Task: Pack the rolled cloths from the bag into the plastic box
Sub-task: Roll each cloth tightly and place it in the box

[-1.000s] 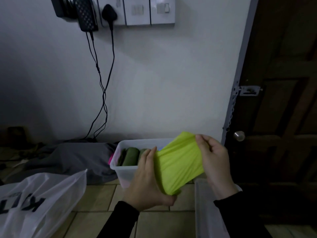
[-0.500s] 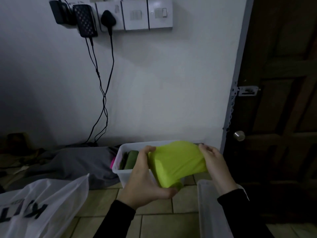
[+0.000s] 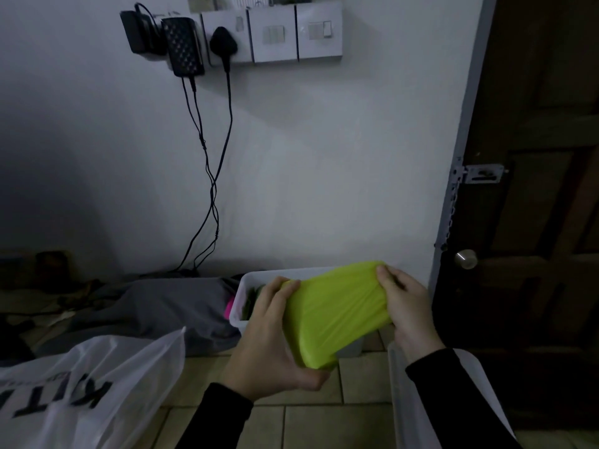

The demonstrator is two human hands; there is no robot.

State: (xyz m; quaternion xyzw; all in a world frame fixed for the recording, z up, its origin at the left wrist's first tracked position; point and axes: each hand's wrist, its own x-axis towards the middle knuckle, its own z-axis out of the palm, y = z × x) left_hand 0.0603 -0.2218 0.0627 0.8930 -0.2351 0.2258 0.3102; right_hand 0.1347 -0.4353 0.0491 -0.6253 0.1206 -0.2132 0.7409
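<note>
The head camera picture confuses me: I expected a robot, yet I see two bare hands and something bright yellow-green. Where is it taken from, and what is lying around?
There is no robot here. A person wears a camera on the head that looks forward and down, so you see their own hands from above. The left hand and the right hand together grip a yellow-green cloth, one at each end. Just behind it a white plastic box stands on the tiled floor by the wall, with dark green cloth inside. At lower left lies a white plastic bag with black lettering; a grey cloth heap lies beyond it. Chargers hang from wall sockets, and a dark wooden door stands at right.
</note>
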